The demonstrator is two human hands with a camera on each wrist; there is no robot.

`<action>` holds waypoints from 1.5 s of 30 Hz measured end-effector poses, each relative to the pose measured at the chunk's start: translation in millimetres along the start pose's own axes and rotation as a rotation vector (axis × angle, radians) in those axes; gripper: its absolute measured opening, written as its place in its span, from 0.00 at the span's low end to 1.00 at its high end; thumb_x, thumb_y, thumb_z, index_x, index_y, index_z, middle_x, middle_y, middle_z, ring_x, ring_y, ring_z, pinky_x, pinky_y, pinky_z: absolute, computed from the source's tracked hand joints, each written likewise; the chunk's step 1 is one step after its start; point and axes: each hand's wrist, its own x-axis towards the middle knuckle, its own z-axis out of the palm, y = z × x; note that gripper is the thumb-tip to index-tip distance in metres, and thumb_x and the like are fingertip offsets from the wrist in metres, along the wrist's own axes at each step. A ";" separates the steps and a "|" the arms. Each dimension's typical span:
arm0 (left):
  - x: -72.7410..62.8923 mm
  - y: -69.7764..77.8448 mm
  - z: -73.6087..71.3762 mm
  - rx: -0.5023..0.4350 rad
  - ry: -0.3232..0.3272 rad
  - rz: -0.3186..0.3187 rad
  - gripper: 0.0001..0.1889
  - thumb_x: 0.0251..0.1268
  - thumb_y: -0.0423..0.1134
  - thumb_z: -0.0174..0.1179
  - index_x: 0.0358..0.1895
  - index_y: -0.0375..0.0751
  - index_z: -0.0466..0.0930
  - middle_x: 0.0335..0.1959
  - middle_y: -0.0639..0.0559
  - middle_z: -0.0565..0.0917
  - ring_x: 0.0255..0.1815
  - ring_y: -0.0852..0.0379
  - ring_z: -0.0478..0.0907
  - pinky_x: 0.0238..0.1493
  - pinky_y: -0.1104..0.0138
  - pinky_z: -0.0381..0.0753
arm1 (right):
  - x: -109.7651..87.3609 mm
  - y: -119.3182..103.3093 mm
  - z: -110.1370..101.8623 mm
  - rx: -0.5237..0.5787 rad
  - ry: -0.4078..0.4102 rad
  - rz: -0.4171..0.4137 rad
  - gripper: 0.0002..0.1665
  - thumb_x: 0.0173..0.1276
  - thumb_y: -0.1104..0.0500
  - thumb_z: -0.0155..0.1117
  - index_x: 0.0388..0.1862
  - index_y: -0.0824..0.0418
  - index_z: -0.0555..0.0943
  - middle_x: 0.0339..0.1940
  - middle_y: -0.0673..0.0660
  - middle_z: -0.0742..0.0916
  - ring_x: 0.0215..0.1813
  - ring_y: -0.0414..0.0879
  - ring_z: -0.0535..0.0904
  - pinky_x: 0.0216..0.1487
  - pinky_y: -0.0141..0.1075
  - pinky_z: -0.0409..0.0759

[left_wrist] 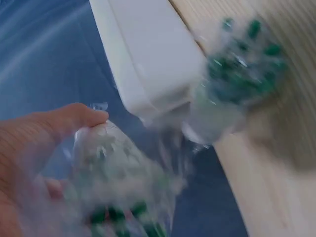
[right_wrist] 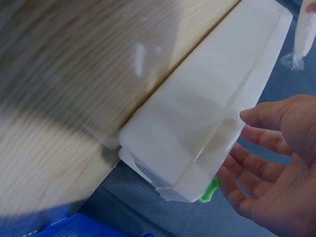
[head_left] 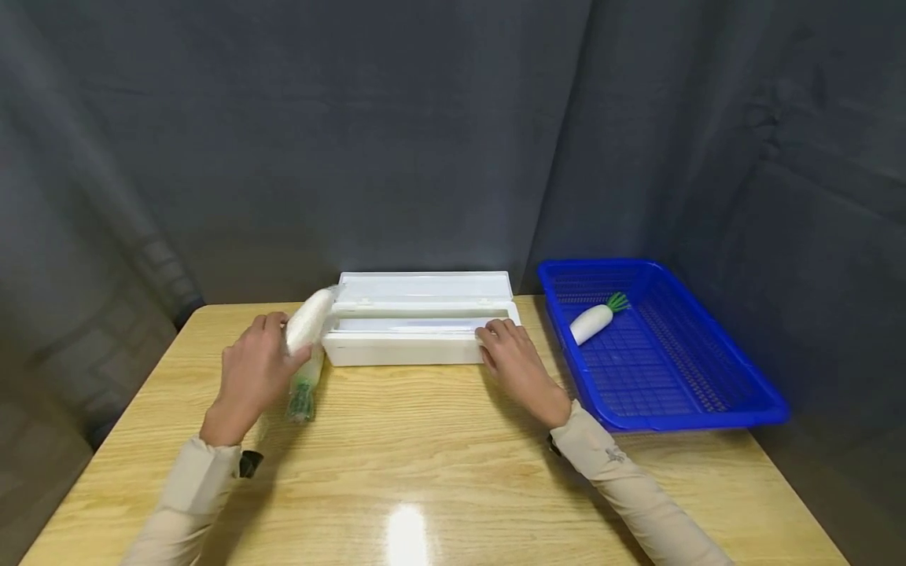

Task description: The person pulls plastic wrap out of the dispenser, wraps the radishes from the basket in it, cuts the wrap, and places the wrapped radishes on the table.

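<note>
We're gripping a film-wrapped radish [head_left: 309,318] in our L hand [head_left: 253,369], thumb & fingers closing round it; it's tilting just beyond the L end of the white box [head_left: 403,351], tip leaning twd the box. Our R hand [head_left: 520,365] is holding the box's front rim nr its R end, thumb lying on the outer face, fingers bending at the rim.

Edges/room: the box is sitting nr the table's [head_left: 453,440] far edge, its lid [head_left: 425,285] standing open at the back. A 2nd wrapped radish [head_left: 301,401] is lying by the box's L end; we can't tell if they're touching. A narrow strip of wood is running btwn box & blue basket [head_left: 694,420], a broad stretch btwn our forearms. The basket's R side appears to be reaching past the table's R edge.

Materials: clear film is crinkling & shining over both wrapped radishes, green tops showing thru. The box is looking smooth, long & squared, w/ a pale strip running lengthwise inside; a green bit [right_wrist: 210,190] is peeking out nr its R end. The basket's plastic is showing perforated walls & a gridded floor, an unwrapped radish [head_left: 591,323] resting inside, smooth & tapered. Dark curtain [head_left: 439,141] is hanging in soft folds behind.
</note>
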 end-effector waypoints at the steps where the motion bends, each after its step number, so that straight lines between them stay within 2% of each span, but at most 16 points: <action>1: -0.3 -4.5 -0.3 -0.009 -0.009 -0.035 0.27 0.58 0.40 0.77 0.51 0.23 0.78 0.38 0.28 0.81 0.29 0.33 0.81 0.21 0.41 0.77 | 0.4 -0.2 0.4 0.000 0.001 -0.002 0.12 0.66 0.68 0.73 0.48 0.65 0.83 0.43 0.61 0.85 0.47 0.58 0.80 0.45 0.49 0.79; 5: -1.2 -21.1 0.3 -0.052 -0.063 -0.144 0.25 0.62 0.42 0.74 0.47 0.21 0.76 0.35 0.29 0.79 0.23 0.37 0.78 0.18 0.47 0.74 | 0.9 -0.7 1.6 -0.007 0.015 -0.007 0.12 0.65 0.69 0.73 0.46 0.65 0.83 0.42 0.60 0.85 0.45 0.58 0.80 0.43 0.49 0.78; 9: -0.7 -34.5 4.0 -0.061 -0.113 -0.188 0.24 0.64 0.42 0.74 0.41 0.21 0.75 0.28 0.33 0.77 0.19 0.43 0.74 0.16 0.53 0.70 | 0.8 -0.8 1.7 -0.009 0.017 -0.004 0.12 0.64 0.69 0.73 0.45 0.64 0.83 0.41 0.60 0.85 0.44 0.58 0.80 0.42 0.48 0.78; 12: 0.6 -41.6 7.3 -0.053 -0.166 -0.220 0.23 0.65 0.43 0.73 0.34 0.25 0.72 0.23 0.38 0.74 0.18 0.45 0.72 0.16 0.56 0.67 | 0.9 -0.9 1.2 -0.003 0.008 0.001 0.12 0.65 0.70 0.72 0.46 0.64 0.83 0.41 0.60 0.84 0.44 0.57 0.79 0.42 0.47 0.78; 20: 4.6 -55.0 19.5 -0.073 -0.299 -0.262 0.22 0.69 0.44 0.68 0.29 0.31 0.69 0.19 0.42 0.70 0.17 0.47 0.69 0.18 0.59 0.66 | -0.2 -2.5 0.1 0.018 -0.022 0.005 0.11 0.67 0.69 0.72 0.47 0.64 0.83 0.39 0.59 0.83 0.41 0.55 0.76 0.42 0.47 0.76; 27: 2.0 -66.4 33.5 -0.093 -0.450 -0.315 0.21 0.73 0.46 0.64 0.32 0.30 0.69 0.19 0.44 0.70 0.17 0.49 0.70 0.19 0.60 0.67 | -0.7 -2.0 -0.6 0.019 -0.014 -0.005 0.11 0.68 0.70 0.71 0.47 0.64 0.83 0.38 0.59 0.81 0.40 0.55 0.75 0.42 0.46 0.75; 33: -0.1 -70.0 36.6 -0.104 -0.473 -0.311 0.24 0.76 0.50 0.61 0.30 0.32 0.69 0.19 0.45 0.69 0.17 0.50 0.68 0.19 0.60 0.66 | -2.1 -0.9 2.1 0.007 -0.007 -0.011 0.10 0.67 0.70 0.70 0.46 0.64 0.82 0.37 0.59 0.81 0.40 0.55 0.75 0.41 0.46 0.75; 36: -0.8 -69.5 33.2 -0.107 -0.488 -0.316 0.26 0.80 0.53 0.57 0.37 0.26 0.74 0.25 0.37 0.75 0.22 0.46 0.73 0.22 0.57 0.70 | -2.2 -0.6 3.5 0.004 -0.005 -0.004 0.10 0.67 0.70 0.70 0.45 0.64 0.82 0.37 0.59 0.81 0.40 0.55 0.75 0.41 0.46 0.75; 40: -2.4 -67.4 28.5 -0.107 -0.489 -0.315 0.32 0.82 0.53 0.53 0.55 0.17 0.75 0.44 0.22 0.81 0.35 0.34 0.82 0.31 0.48 0.78 | -1.9 -0.6 4.2 0.008 -0.008 -0.001 0.10 0.68 0.71 0.69 0.45 0.64 0.82 0.37 0.59 0.81 0.40 0.55 0.75 0.41 0.46 0.75; 42: -3.4 -65.8 26.9 -0.102 -0.482 -0.310 0.33 0.83 0.53 0.52 0.61 0.17 0.73 0.51 0.20 0.81 0.41 0.30 0.83 0.35 0.44 0.79 | -1.7 -0.8 4.2 0.009 -0.009 -0.002 0.09 0.68 0.71 0.69 0.45 0.64 0.81 0.36 0.59 0.81 0.39 0.55 0.75 0.41 0.46 0.75; 45: -4.9 -63.6 27.3 -0.093 -0.467 -0.307 0.33 0.83 0.52 0.52 0.64 0.17 0.72 0.51 0.21 0.82 0.40 0.31 0.83 0.35 0.42 0.78 | -1.8 -0.9 3.7 0.006 -0.013 -0.005 0.09 0.68 0.71 0.69 0.45 0.64 0.81 0.36 0.59 0.81 0.39 0.55 0.75 0.41 0.46 0.75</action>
